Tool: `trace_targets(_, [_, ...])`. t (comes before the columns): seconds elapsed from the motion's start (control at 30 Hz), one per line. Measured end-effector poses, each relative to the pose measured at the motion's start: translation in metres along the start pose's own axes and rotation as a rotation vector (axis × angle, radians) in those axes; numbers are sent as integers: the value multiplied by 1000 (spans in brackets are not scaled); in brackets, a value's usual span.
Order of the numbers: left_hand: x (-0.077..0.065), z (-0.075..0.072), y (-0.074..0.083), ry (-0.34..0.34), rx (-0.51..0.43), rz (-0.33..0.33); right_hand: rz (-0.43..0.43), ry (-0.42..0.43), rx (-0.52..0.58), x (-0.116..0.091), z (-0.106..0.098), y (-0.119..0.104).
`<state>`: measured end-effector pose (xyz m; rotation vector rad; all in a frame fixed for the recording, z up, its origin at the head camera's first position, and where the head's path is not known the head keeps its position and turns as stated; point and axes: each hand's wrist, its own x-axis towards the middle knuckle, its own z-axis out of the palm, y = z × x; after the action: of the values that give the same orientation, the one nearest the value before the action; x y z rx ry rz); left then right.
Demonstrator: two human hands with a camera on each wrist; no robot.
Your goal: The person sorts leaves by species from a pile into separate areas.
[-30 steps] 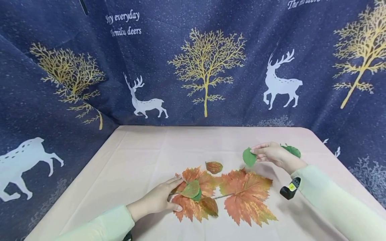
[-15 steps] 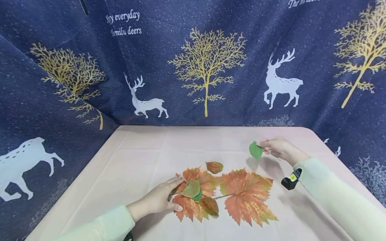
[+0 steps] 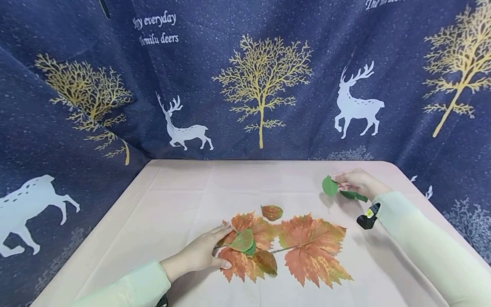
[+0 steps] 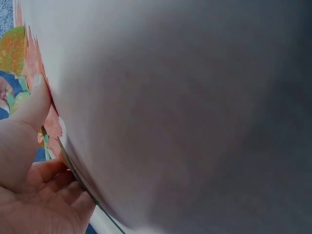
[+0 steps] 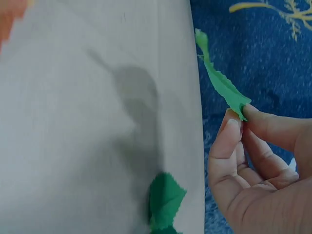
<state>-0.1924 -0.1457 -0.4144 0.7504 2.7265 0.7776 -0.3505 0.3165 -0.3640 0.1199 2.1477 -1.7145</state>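
My right hand [image 3: 357, 179] pinches a small green serrated leaf [image 3: 330, 186] between thumb and fingertips, raised above the table. Below that hand another green leaf [image 3: 353, 195] lies on the cloth, and its dark end shows in the right wrist view. At the left, my left hand [image 3: 201, 251] rests on the edge of an orange maple leaf [image 3: 245, 226], thumb apart from the fingers. On that maple leaf lie a green-orange leaf [image 3: 243, 241], a darker green leaf [image 3: 251, 248] and a brownish-red leaf [image 3: 267, 262]. In the left wrist view, a thin dark stem [image 4: 87, 190] crosses the curved fingers.
A second orange maple leaf [image 3: 314, 247] lies to the right, its stem pointing at the first. A small red-brown leaf [image 3: 272, 212] sits behind them. The pale table [image 3: 172, 204] ends against a dark blue curtain [image 3: 238, 85] with deer and trees.
My right hand has moved away and slightly right with the green leaf, over the loose green leaf, which shows below it now. My left hand has stayed put on the maple leaf.
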Motion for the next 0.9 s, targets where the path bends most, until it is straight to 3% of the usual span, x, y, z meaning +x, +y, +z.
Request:
trace_targets(0.33, [0, -1, 0, 7, 8, -1, 13, 16, -112, 14, -15, 8])
trace_targets(0.57, [0, -2, 2, 1, 2, -10, 27, 25, -99, 23, -20, 17])
trace_targets(0.9, [-1, -1, 1, -4, -2, -27, -10, 162, -208, 28, -16, 20])
